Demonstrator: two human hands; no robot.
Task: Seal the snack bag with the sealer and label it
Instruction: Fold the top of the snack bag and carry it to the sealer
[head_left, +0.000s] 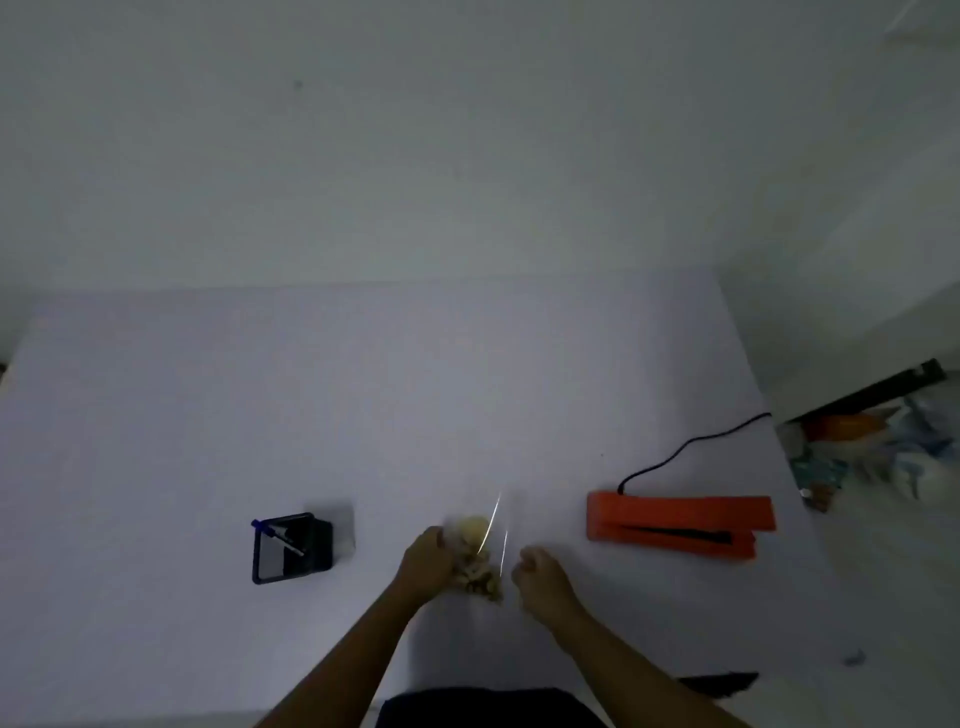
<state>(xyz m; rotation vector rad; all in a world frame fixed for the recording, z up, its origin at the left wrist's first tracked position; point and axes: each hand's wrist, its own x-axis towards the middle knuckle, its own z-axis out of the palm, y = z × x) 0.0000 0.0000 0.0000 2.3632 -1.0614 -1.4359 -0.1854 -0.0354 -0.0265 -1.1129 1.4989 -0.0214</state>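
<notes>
Gripping the snack bag (480, 556) — left hand (426, 564) curled round it, right hand (543, 577) curled alongside — hold unclear.

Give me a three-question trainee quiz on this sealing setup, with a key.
1. True or false: the orange sealer lies on the person's right of the snack bag.
2. Fill in: the blue pen stands in a black ___ on the table.
3. What does the left hand grip? A) the sealer B) the snack bag C) the pen

Key: 1 true; 2 holder; 3 B.
</notes>
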